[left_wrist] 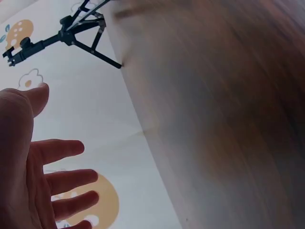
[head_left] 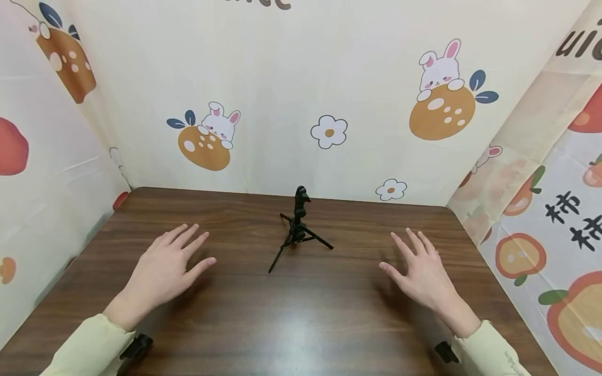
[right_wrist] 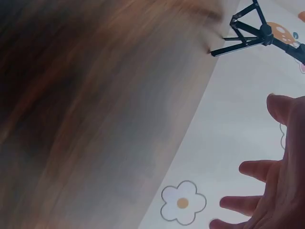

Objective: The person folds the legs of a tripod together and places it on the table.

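Note:
A small black tripod stands upright on the brown wooden table, its three legs spread. To its left is my left hand, palm down with fingers spread and nothing held. On the other side my right hand hovers over the table, its fingers apart and holding nothing. Neither hand touches the tripod. In the left wrist view the tripod shows at the top left, beyond the left hand. The right wrist view has the tripod at the top right, above the right hand.
The wooden table has a glossy top. Pale cloth with printed rabbits, fruit and flowers hangs behind it as a back wall. Printed cloth also encloses the left side and right side. Dark straps sit at both wrists.

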`<state>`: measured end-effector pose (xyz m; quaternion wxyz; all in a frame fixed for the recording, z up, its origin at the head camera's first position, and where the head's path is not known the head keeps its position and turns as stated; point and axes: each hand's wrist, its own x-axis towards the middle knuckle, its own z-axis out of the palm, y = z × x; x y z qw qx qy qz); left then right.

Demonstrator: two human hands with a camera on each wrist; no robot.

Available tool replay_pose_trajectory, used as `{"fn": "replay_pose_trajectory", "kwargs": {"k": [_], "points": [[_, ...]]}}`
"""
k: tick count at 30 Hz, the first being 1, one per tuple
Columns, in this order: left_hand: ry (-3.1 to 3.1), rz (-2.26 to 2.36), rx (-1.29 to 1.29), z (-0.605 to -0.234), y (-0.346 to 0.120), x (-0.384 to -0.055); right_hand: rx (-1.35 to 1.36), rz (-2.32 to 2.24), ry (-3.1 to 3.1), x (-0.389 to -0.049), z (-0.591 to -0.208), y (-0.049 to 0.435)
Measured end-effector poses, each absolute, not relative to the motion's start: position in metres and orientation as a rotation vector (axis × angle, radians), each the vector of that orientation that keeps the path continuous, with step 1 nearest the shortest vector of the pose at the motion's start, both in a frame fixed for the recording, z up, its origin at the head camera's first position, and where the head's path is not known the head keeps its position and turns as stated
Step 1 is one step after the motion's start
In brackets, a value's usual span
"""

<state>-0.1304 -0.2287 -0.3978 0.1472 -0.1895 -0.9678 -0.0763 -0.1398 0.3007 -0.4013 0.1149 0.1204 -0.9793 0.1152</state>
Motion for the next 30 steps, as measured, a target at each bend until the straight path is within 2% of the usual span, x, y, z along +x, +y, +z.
{"fn": "replay_pose_trajectory", "kwargs": {"k": [17, 30], "points": [[-2.732, -0.481, -0.576, -0.392, -0.184, -0.14, 0.418, 0.726, -2.802, -0.152, -0.392, 0.271], [-2.696, -0.949, -0.638, -0.392, -0.142, -0.161, 0.518, 1.001, -2.683, -0.165, -0.373, 0.24]]}}
